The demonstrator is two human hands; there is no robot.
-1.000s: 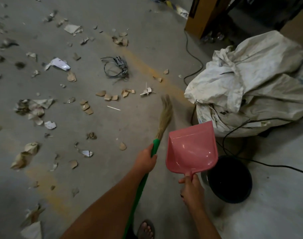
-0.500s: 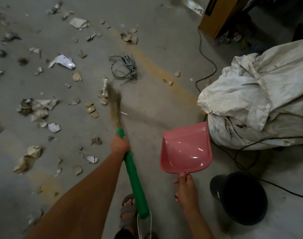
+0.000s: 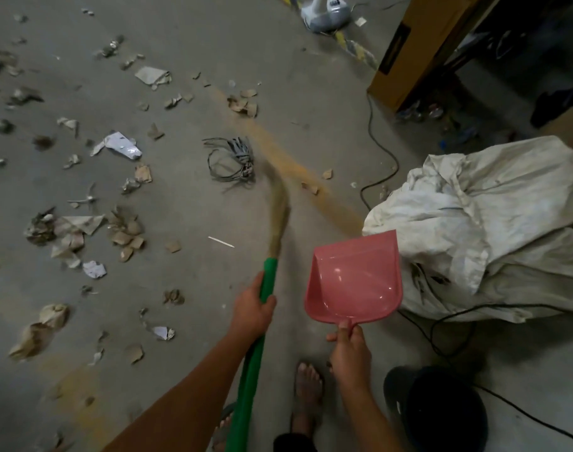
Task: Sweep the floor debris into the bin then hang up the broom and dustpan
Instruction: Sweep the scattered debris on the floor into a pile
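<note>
One broom point(image 3: 275, 223), one pink dustpan point(image 3: 355, 278), one black bin point(image 3: 441, 409) and one white sack point(image 3: 494, 223) are in view. Two hands show: the left hand point(image 3: 251, 309) and the right hand point(image 3: 348, 352). One wire bundle point(image 3: 233, 161) lies among too many paper scraps point(image 3: 122, 146) to count.

Crumpled white sack point(image 3: 494, 230) at the right of the frame, black cable point(image 3: 379, 151) running along the floor beside it, tall cardboard box point(image 3: 419, 50) at the upper right, small white appliance point(image 3: 324, 11) at the top edge, bare foot point(image 3: 308, 386) at the bottom centre

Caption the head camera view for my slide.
Left hand sweeps broom over littered floor; right hand holds pink dustpan.
</note>
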